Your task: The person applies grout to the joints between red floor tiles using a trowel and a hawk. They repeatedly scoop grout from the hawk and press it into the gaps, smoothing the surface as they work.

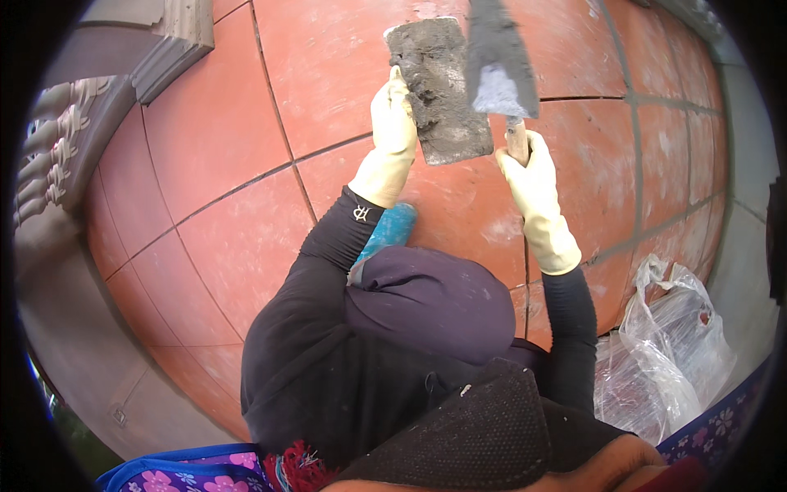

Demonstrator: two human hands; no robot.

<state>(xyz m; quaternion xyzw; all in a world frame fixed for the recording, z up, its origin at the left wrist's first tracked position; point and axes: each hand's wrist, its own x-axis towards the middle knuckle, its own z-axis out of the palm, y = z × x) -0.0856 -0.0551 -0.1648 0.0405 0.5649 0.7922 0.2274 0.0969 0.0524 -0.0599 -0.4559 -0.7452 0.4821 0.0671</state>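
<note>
My left hand (388, 139), in a cream rubber glove, is closed at the left edge of a rectangular mortar float (447, 98). Wet grey mortar coats the float's upper face; its handle and some of my fingers are hidden. To its right, my right hand (533, 184), gloved alike, wraps round the short wooden handle of a pointed trowel (502, 49). The trowel's blade points away from me, smeared with grey and slightly blurred. It is held close beside the float's right edge, above the tiles.
Red floor tiles (221, 279) lie beneath me, with dark joints at left and grey-filled joints (637, 156) at right. A clear plastic bag (676, 328) lies at lower right. Balusters (53, 156) and a moulded base (176, 53) stand at left; a grey ledge (746, 221) borders the right.
</note>
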